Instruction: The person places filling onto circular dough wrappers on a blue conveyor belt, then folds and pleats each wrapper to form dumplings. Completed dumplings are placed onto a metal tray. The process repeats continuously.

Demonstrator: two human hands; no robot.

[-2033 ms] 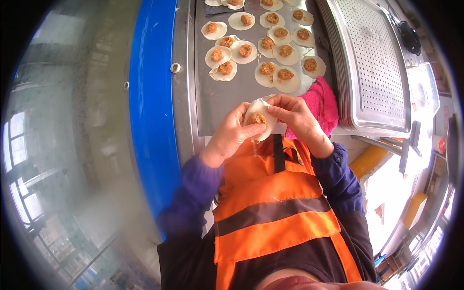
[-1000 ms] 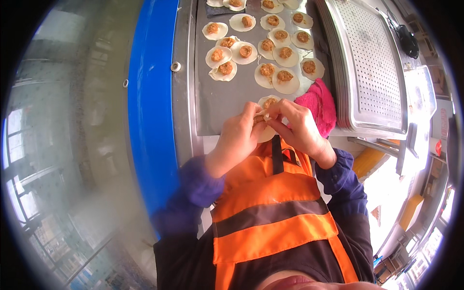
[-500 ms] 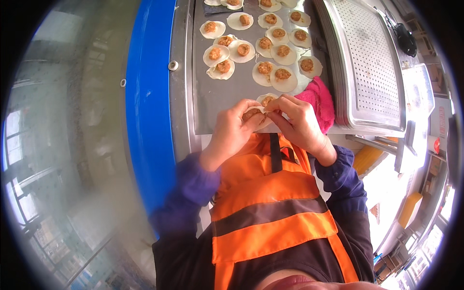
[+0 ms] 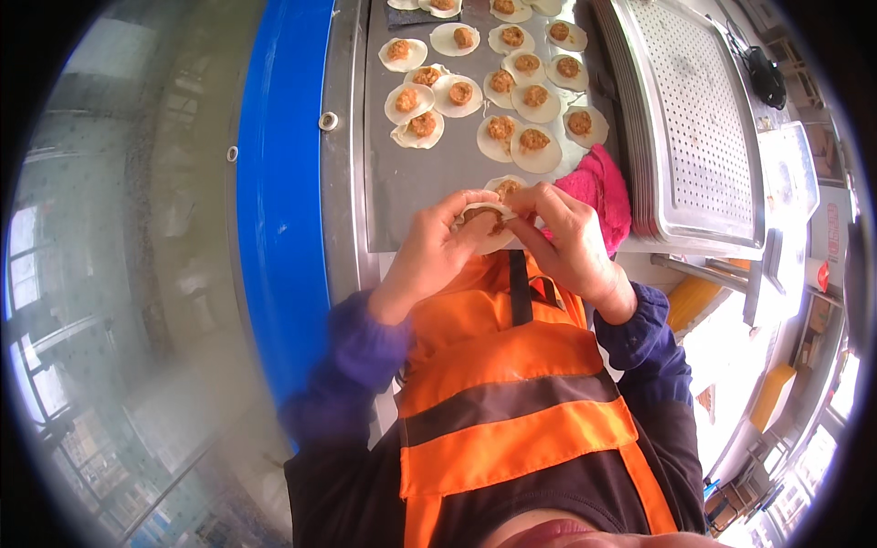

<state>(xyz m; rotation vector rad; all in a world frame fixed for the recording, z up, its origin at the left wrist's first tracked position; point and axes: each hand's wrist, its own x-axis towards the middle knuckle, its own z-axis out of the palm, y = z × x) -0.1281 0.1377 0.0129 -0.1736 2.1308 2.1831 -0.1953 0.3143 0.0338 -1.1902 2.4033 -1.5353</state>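
Between my hands, just over the table's near edge, is a round dough wrapper [image 4: 494, 239] with brown filling on it. My left hand [image 4: 437, 245] holds it from the left, its thumb pressed over the filling. The fingers of my right hand [image 4: 568, 239] pinch the wrapper's right edge. Right behind my fingers lies another filled wrapper [image 4: 505, 185], partly hidden. Farther up the metal table, several flat wrappers [image 4: 535, 152] each carry a lump of filling, some overlapping. All of these lie unfolded.
A crumpled pink cloth [image 4: 598, 192] lies beside my right hand. To its right stands a stack of perforated metal trays [image 4: 708, 110]. Along the left of the table [image 4: 402, 196] runs a blue panel [image 4: 285, 183]. A dark cloth [image 4: 420, 16] lies at the far end.
The wrapper between my hands is more opened to view, with its near edge lower. My left thumb has shifted slightly, and my right hand has moved a little. The wrappers on the table lie as before.
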